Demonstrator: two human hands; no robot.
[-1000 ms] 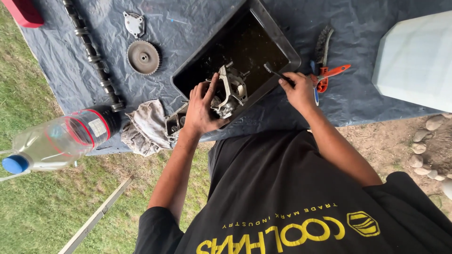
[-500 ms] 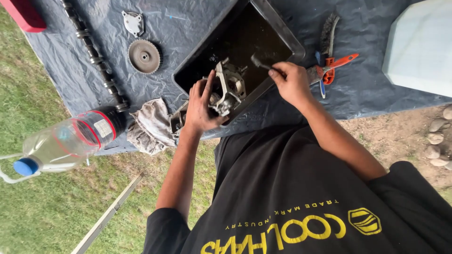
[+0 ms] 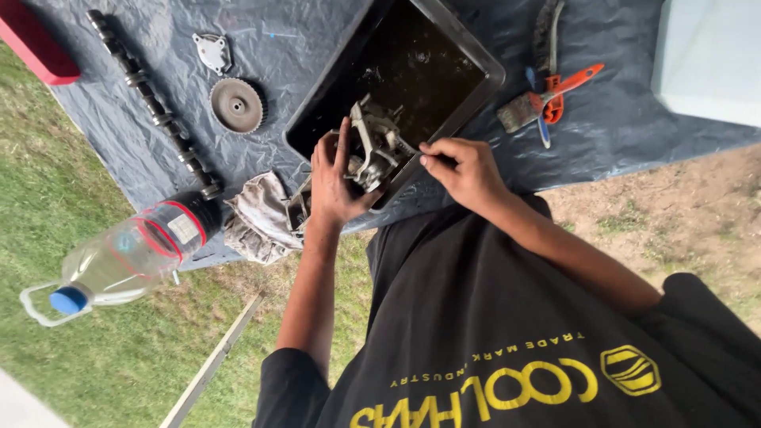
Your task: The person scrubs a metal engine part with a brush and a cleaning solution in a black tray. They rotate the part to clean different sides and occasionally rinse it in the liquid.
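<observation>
My left hand (image 3: 333,178) grips a grey metal engine part (image 3: 374,147) and holds it over the near corner of a black rectangular tray (image 3: 483,83) of dark liquid. My right hand (image 3: 464,166) is closed on a small thin tool, probably a brush, whose tip touches the part. The tool's end is mostly hidden by my fingers.
A blue-grey plastic sheet (image 3: 317,40) covers the ground. On it lie a camshaft (image 3: 151,103), a toothed gear (image 3: 236,105), a small metal cover (image 3: 212,51), a dirty rag (image 3: 258,214), a paintbrush (image 3: 523,111) and orange-handled pliers (image 3: 567,87). A plastic bottle (image 3: 131,257) lies at the sheet's edge. A white container (image 3: 705,55) stands far right.
My right hand has moved in from the tray's rim to the metal part. My left hand has kept hold of the part, and the view has shifted slightly.
</observation>
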